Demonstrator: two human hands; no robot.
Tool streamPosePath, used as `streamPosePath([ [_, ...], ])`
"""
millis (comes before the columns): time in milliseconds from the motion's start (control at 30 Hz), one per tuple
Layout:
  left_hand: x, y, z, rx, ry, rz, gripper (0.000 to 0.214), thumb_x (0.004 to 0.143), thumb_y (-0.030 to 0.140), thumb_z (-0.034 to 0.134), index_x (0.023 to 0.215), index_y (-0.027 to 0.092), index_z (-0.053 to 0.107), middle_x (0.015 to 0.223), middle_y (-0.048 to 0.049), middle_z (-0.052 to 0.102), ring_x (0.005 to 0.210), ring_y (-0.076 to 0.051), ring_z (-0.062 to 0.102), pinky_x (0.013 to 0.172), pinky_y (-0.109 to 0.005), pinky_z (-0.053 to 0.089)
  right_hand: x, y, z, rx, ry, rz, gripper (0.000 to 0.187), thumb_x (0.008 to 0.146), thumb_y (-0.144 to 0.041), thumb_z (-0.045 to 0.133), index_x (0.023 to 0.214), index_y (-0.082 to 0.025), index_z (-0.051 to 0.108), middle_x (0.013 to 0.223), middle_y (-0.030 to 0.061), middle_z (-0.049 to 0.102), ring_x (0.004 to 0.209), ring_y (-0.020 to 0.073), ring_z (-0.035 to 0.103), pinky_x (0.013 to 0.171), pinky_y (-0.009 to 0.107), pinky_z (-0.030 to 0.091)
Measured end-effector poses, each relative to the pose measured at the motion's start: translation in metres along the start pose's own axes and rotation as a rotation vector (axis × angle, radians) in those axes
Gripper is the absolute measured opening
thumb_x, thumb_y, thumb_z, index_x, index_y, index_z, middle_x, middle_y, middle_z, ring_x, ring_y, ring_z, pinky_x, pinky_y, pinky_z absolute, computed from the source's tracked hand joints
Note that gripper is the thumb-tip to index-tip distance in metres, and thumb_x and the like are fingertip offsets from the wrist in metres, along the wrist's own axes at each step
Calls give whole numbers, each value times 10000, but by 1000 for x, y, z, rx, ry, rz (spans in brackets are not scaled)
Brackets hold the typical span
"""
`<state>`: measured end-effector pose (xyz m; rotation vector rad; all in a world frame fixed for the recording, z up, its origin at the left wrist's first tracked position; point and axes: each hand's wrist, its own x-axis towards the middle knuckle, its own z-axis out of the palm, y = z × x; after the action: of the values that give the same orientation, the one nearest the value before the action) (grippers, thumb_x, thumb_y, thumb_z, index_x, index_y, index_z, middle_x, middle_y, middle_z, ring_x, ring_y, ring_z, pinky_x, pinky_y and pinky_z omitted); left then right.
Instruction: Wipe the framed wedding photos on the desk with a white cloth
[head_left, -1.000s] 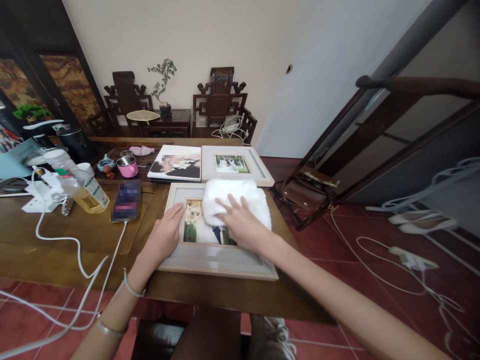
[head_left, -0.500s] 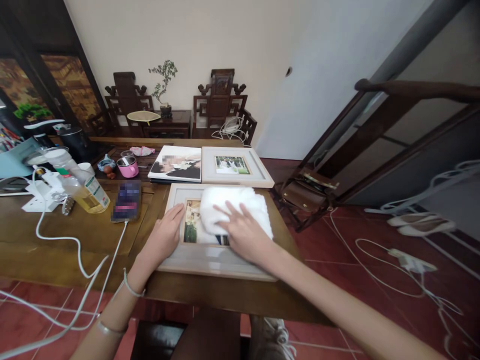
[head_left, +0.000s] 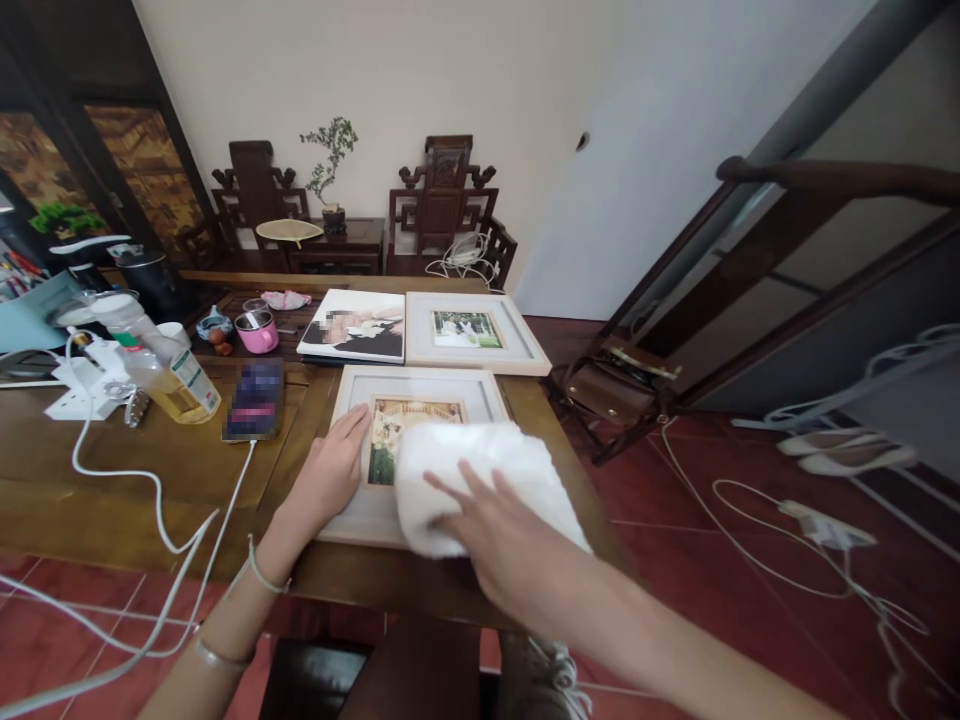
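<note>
A pale wooden picture frame (head_left: 352, 385) lies flat near the table's front edge, with a small photo (head_left: 384, 450) in its middle. My left hand (head_left: 334, 465) rests on the frame's left side, fingers stretched flat. Over its lower right part, my right hand (head_left: 487, 520) presses on a folded white cloth (head_left: 517, 455) and grips it, fingers on top. That cloth covers the frame's lower right corner and part of the photo. Just behind stand a second pale frame (head_left: 517, 335) with a photo and a white-edged picture panel (head_left: 352, 325), both lying flat.
Left on the wooden table (head_left: 247, 500) are a phone (head_left: 253, 400) on a cable, a bottle of yellow liquid (head_left: 184, 385), a power strip (head_left: 79, 390) and a pink cup (head_left: 257, 332). A chair (head_left: 810, 180) with a brown bag (head_left: 611, 390) stands at the right.
My right hand has drawn the white cloth down toward me and a little right, uncovering the frame's upper right part and the photo's top. My left hand stays put.
</note>
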<state>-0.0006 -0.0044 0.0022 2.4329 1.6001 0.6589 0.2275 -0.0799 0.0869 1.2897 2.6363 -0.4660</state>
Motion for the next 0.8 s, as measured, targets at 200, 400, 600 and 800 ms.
streamPosePath([
  [200,1,5,-6,32,-58,-14,514,948,122,318,1450,127,426,1524,-145,431,1409,-253,407,1096,-467,446,-3,-10,11,104,56,-97,601,705,-2,505,1240,-218,672,1591,69,311,1457,425,185,1136,674,226],
  [400,0,1,-3,8,-27,27,519,936,100,325,1439,151,444,1514,-134,449,1407,-241,411,1152,-480,377,78,51,-8,-159,348,55,616,746,52,479,1313,-145,616,1569,143,353,1440,408,262,1124,624,284],
  [600,-1,-2,0,-13,9,34,535,918,76,333,1435,154,448,1509,-131,454,1407,-237,411,1151,-486,382,114,60,-18,-342,300,87,480,840,22,479,1217,-196,681,1622,94,232,1444,493,159,1057,751,262],
  [800,1,6,-8,14,-78,-33,556,912,84,322,1460,126,409,1537,-143,411,1418,-269,393,1065,-496,476,49,0,-13,-169,-13,56,606,722,42,575,1287,-166,641,1613,122,238,1421,526,176,1075,731,286],
])
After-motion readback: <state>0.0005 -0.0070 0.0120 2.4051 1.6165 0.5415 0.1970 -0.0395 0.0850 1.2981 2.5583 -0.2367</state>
